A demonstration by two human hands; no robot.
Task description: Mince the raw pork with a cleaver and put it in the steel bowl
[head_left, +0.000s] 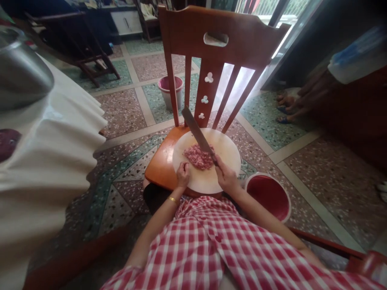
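A round cutting board (204, 182) lies on the seat of a wooden chair (163, 161). Minced meat (198, 157) is heaped in the middle of the board. My right hand (227, 177) grips the handle of a cleaver (196, 131). Its long blade slants up and to the left, above or against the meat; the exact contact cannot be made out. Curled into a fist, my left hand (183, 174) rests at the board's left front edge, beside the meat, with no object showing in it.
A bucket with a red inside (269, 197) stands on the floor right of the chair; another bin (171, 92) is behind it. At left, a cloth-covered table (60, 133) bears a metal pot (24, 72). A person's feet (287, 108) are at right.
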